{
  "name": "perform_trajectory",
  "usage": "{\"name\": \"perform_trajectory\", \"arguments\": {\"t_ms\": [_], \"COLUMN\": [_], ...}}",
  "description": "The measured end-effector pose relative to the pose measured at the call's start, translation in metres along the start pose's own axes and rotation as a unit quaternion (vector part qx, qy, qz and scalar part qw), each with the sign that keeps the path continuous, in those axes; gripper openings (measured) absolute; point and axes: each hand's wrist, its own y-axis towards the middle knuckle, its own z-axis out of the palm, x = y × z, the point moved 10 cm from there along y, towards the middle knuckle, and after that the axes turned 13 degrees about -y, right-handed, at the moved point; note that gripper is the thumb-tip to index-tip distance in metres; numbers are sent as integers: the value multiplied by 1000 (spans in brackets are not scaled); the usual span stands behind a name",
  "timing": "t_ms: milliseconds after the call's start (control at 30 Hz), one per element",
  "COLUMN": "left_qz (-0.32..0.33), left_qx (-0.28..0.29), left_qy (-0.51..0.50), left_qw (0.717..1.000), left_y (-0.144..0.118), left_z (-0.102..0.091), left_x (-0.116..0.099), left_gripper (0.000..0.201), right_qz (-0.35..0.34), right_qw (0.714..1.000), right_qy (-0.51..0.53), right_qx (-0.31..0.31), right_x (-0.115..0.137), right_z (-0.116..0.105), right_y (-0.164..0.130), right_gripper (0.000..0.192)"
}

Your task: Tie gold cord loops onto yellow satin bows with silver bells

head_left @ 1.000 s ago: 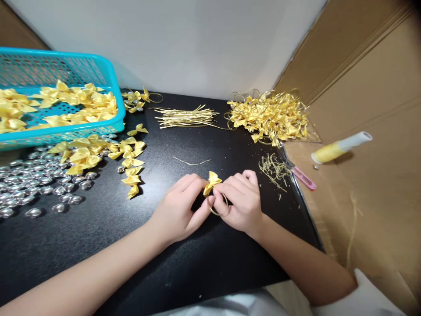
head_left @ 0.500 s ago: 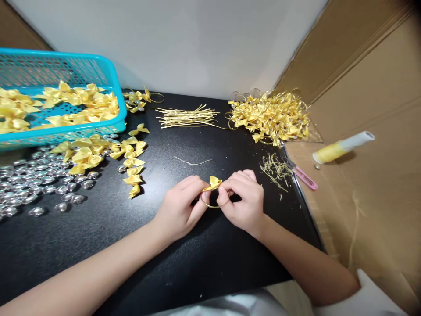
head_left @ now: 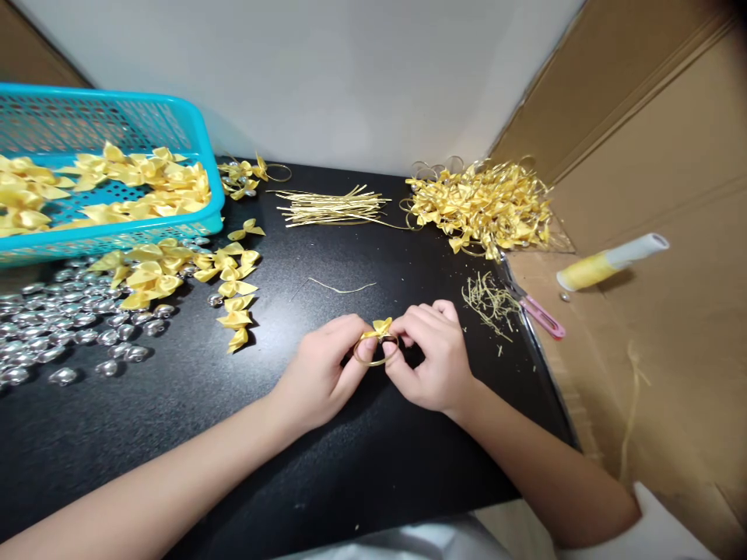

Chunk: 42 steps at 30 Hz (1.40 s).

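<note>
Between my two hands, over the black table, is a yellow ribbon bow with a gold ring hanging on its near side. My left hand pinches the bow's left side between thumb and fingers. From the right, the thumb and fingers of my right hand close on the bow's other side, beside the ring. Fingertips hide part of the bow. A thin loose strand lies on the table just beyond my hands.
A turquoise basket of yellow bows stands at left, with silver beads before it. Gold twist ties lie at the back. At right are a pile of ringed bows, wire scraps, pink-handled snips and a roll.
The gold ring has shifted slightly left and now shows as a fuller loop in front of the bow. My right fingers have moved a little closer to the left ones.
</note>
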Motion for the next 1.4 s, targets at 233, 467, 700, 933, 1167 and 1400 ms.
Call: {"name": "perform_trajectory", "arguments": {"t_ms": [233,467,700,933,1167,1400], "left_qz": [0,-72,-91,-56,-3,3], "left_qx": [21,-18,-13,20,40,45], "left_qy": [12,-104,-131,-108,-63,-37], "left_qw": [1000,992,987,992,997,998], "left_y": [2,2,0,0,-1,0], "left_z": [4,-2,2,4,6,7], "left_x": [1,11,16,10,6,4], "left_gripper": [24,30,33,31,27,28], "right_qz": [2,87,75,1,-7,4], "right_qw": [999,981,975,969,978,989], "right_qy": [33,174,203,217,173,137], "right_qx": [20,-6,38,115,117,47], "right_x": [-2,-14,-14,-9,-7,-10], "right_z": [9,5,15,18,19,9], "right_y": [-2,-2,-2,-2,-1,1], "right_gripper": [27,27,27,20,20,20]}}
